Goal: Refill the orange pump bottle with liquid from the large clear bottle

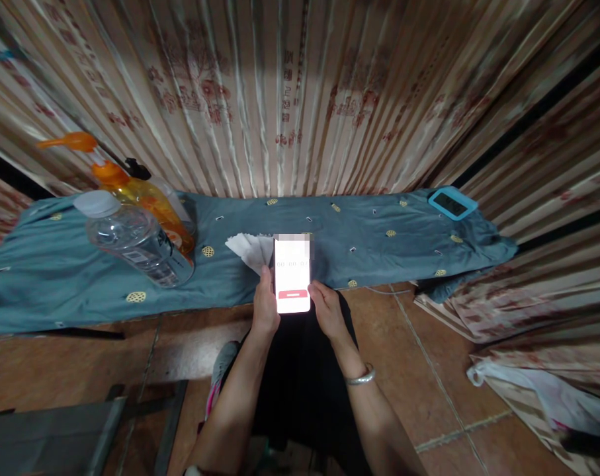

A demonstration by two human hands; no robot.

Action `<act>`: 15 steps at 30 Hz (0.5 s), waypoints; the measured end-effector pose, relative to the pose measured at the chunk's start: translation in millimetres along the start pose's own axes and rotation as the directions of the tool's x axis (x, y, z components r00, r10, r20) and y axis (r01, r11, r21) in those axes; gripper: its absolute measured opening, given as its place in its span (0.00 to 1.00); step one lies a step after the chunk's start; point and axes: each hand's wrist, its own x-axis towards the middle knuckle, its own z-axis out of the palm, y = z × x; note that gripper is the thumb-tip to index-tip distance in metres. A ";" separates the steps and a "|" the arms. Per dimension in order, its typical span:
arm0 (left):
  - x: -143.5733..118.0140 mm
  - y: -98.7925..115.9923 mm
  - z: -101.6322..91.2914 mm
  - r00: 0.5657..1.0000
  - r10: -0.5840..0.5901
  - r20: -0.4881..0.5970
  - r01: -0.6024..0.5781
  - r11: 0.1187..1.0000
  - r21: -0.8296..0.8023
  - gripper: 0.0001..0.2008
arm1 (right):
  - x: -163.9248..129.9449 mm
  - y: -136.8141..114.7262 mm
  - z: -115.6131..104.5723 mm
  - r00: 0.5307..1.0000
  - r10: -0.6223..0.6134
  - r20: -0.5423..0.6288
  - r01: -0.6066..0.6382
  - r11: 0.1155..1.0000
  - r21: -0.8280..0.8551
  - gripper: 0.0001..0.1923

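As it seems, hands (266,307) flank phone (293,281).

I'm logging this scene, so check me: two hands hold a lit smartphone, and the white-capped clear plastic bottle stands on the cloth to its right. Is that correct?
Not quite: the white-capped clear plastic bottle stands on the cloth to the left of the lit smartphone, as the head view shows. The left hand and right hand do hold the phone.
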 end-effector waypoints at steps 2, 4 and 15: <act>-2.3 0.8 1.1 1.000 0.000 0.006 0.000 1.000 0.001 0.31 | -0.1 0.2 0.2 1.000 -0.002 -0.006 0.002 1.000 0.006 0.23; -4.4 2.5 2.8 1.000 -0.012 -0.003 0.012 1.000 0.002 0.29 | -0.5 -0.4 0.1 1.000 -0.006 -0.015 0.006 1.000 0.011 0.24; -5.8 7.7 4.4 0.997 -0.073 -0.021 0.073 0.997 -0.024 0.27 | 1.5 2.5 3.6 0.998 0.002 -0.060 -0.001 1.000 0.007 0.25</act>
